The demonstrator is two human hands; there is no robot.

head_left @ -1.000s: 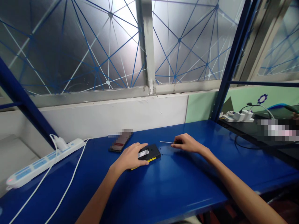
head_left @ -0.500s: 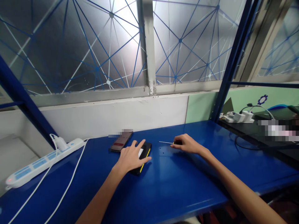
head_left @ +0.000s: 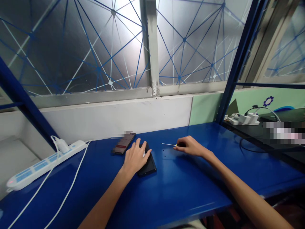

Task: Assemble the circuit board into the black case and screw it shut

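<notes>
My left hand [head_left: 136, 158] lies over a flat black box [head_left: 148, 166] with its fingers bent and thumb apart, gripping it against the table. A bit of white label shows beside the fingers; the hand hides the box's left side. To the right, my right hand [head_left: 189, 146] is closed around the handle of a thin screwdriver [head_left: 168, 144]. Its metal shaft points left, with a yellow collar at the fingers and a dark speck at the tip. Small dark pieces, perhaps screws [head_left: 165, 156], lie on the table below the shaft.
A phone [head_left: 124, 143] lies behind my left hand on the blue table [head_left: 186, 190]. At the left runs a white power strip [head_left: 45, 167] with a plug and white cables. Blue posts [head_left: 228, 86] flank the table; chargers [head_left: 249, 118] sit at the right.
The black box has been turned under my left hand, so its yellow-striped side no longer shows and a black end faces me. My right hand and the screwdriver have hardly moved.
</notes>
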